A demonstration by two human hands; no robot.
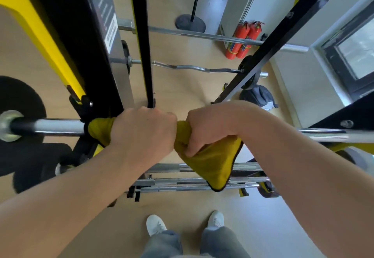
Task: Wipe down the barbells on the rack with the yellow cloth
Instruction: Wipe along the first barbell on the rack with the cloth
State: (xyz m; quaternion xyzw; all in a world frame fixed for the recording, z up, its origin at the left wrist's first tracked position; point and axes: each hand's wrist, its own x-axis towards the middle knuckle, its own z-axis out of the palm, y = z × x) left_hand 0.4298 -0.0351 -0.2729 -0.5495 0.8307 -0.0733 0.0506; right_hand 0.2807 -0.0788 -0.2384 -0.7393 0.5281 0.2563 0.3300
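Wipe in progress: yellow cloth (212,162) wrapped round barbell (56,127) on rack (144,55).
Just beside each other, left hand (141,130) and right hand (210,128) each keep a grip clamped over cloth and bar; loose corner hangs below right hand.

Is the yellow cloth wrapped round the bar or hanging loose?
Wrapped, mostly: the left hand and right hand grip the yellow cloth bunched round the barbell; one corner hangs free below the right hand.

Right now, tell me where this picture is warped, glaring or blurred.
Head view: the wide-angle lens splays the black rack uprights outward; glare streaks the chrome barbell right of the yellow cloth; the printed label at upper left is smeared, unreadable.
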